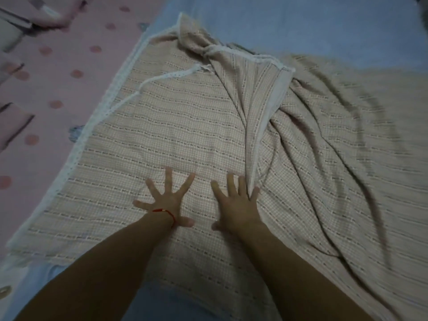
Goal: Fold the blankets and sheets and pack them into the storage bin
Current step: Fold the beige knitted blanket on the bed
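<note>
on the bed [324,24], a beige striped blanket [162,135] lies spread, flat on the left, bunched into ridges on the right, with a twisted flap of white trim [231,52] at the far edge. no storage bin in view. risk: if the fold goes ahead over the right-side ridges, creases would likely get locked in and the stack come out lopsided; the far flap could also tuck under unseen. left hand [165,200]: fingers splayed wide, palm flat on the cloth, holding nothing. right hand [236,205]: fingers straight, pressing flat just beside the nearest ridge.
</note>
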Demonstrator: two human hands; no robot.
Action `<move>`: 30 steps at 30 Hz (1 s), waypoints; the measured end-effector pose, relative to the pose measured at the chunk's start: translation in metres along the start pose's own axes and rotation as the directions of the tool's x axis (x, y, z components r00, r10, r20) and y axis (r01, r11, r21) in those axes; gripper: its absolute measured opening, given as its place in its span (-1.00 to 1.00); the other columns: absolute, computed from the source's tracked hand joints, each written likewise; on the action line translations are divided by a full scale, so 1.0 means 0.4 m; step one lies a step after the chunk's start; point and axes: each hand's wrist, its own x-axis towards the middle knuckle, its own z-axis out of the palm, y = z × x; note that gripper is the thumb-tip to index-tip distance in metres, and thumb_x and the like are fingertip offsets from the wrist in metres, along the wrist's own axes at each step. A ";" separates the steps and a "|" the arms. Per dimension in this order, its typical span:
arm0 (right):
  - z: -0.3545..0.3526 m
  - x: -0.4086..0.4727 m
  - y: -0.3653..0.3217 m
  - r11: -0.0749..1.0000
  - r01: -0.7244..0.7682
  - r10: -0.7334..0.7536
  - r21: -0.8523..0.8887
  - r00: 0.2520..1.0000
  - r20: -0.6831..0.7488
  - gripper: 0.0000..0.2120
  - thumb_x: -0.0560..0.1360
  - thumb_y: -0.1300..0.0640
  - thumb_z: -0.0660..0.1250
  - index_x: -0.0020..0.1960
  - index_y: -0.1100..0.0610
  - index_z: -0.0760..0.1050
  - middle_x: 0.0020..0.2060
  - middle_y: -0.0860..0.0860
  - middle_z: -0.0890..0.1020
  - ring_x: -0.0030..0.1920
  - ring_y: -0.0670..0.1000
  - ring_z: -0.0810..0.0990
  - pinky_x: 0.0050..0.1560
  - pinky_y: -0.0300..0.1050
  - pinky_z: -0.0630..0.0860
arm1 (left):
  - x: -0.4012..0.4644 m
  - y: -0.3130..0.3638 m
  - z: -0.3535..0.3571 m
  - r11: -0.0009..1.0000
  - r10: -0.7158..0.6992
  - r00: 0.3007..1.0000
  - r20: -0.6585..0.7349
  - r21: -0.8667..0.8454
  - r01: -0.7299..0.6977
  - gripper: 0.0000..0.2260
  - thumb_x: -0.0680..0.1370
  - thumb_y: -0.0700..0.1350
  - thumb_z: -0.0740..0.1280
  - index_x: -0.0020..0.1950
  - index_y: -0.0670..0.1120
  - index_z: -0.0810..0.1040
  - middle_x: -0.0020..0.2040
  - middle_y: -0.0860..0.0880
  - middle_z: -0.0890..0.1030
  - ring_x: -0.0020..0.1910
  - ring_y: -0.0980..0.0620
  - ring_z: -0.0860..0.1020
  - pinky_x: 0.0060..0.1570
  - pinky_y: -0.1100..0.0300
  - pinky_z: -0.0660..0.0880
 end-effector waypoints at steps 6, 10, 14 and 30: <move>0.052 0.049 -0.019 0.986 -0.162 0.164 -0.047 0.985 0.048 0.17 0.38 -0.08 0.57 0.62 -0.10 -0.25 0.60 0.18 -0.33 0.58 0.33 -0.35 0.39 0.61 -0.30 | 0.009 -0.013 -0.019 0.997 0.063 0.993 0.096 0.031 -0.067 0.21 0.30 0.33 0.53 0.25 0.50 -0.60 0.35 -0.02 -0.73 0.40 -0.47 -0.51 0.19 -0.71 -0.04; 0.045 0.071 -0.046 0.970 -0.224 0.231 -0.091 0.970 0.073 0.13 0.40 -0.02 0.55 0.64 -0.02 -0.22 0.59 0.25 -0.33 0.57 0.40 -0.29 0.27 0.69 -0.31 | 0.073 0.010 -0.193 0.966 0.182 0.965 0.189 0.150 -0.211 0.08 0.38 0.35 0.43 0.52 0.31 -0.38 0.54 -0.21 -0.46 0.46 -0.48 -0.41 0.36 -0.56 -0.02; 0.064 0.071 -0.049 0.943 -0.298 0.313 -0.147 0.945 0.093 0.20 -0.07 -0.06 0.75 0.50 0.06 0.34 0.53 0.34 0.22 0.44 0.48 0.34 0.10 0.79 0.19 | 0.231 -0.012 -0.403 0.947 0.231 0.972 0.046 0.219 -0.235 0.06 0.41 0.27 0.49 0.51 0.39 -0.35 0.56 -0.02 -0.47 0.52 -0.40 -0.36 0.28 -0.63 0.02; -0.182 0.086 -0.028 0.990 -0.132 0.121 0.054 0.978 0.169 -0.45 0.45 -0.27 0.38 0.34 -0.01 0.50 0.42 0.19 0.46 0.45 0.19 0.41 0.40 0.47 0.19 | 0.364 0.048 -0.361 0.960 0.082 0.993 0.082 0.262 -0.101 0.14 0.43 0.05 0.55 0.49 0.36 -0.41 0.55 -0.09 -0.46 0.49 -0.49 -0.33 0.31 -0.61 0.01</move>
